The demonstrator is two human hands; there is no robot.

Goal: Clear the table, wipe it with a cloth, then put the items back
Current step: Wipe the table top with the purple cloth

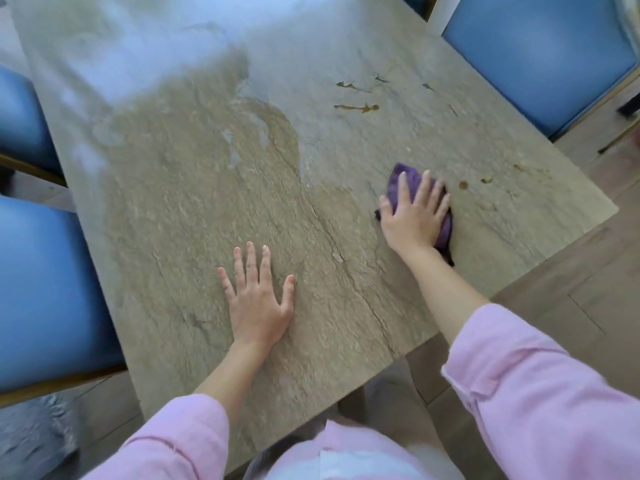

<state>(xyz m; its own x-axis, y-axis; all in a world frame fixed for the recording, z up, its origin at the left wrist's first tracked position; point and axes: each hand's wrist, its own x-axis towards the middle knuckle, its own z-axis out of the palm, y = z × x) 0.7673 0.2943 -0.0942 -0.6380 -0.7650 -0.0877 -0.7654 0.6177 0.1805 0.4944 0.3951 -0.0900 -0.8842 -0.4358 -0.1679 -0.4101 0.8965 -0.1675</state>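
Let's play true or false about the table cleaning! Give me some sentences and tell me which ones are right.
1. The right hand presses a purple cloth flat on the stone-patterned table. True.
2. The left hand holds a cup. False: it lies flat and empty on the table.
3. Brown spill marks show beyond the cloth. True.
4. The chairs beside the table are red. False: the padded chair seats are blue.
5. Both sleeves are pink. True.
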